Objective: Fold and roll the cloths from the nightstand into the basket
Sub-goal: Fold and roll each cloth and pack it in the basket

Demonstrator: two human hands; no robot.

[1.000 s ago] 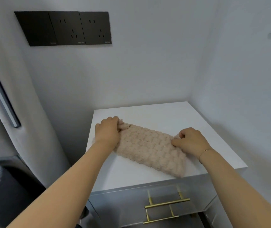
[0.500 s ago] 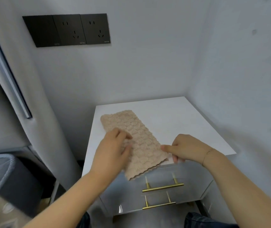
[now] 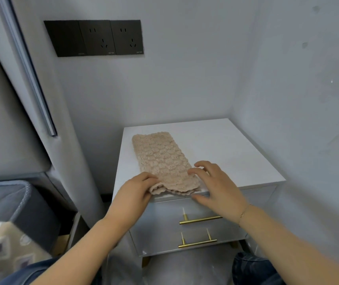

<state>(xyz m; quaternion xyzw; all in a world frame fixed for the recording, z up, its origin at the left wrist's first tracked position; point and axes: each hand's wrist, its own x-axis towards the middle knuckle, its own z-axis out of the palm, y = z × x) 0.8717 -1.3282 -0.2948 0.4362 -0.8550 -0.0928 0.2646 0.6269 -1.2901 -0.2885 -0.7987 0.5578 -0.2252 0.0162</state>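
Beige and nubbly, the cloth is what I have my left hand on: its fingers curl round the near left corner and pinch it, lifting that corner a little off the surface. My right hand sits just beside it at the cloth's near right corner, fingers spread and loosely bent, the fingertips touching the fabric, the thumb down by the front edge; it grips nothing. The two hands are close but apart.

The cloth lies as a long folded strip on the white nightstand, running from the back left toward the front edge, its scalloped near end at the lip. Below are two drawers with brass handles. At far left I see a grey fabric basket. Black wall sockets sit above.
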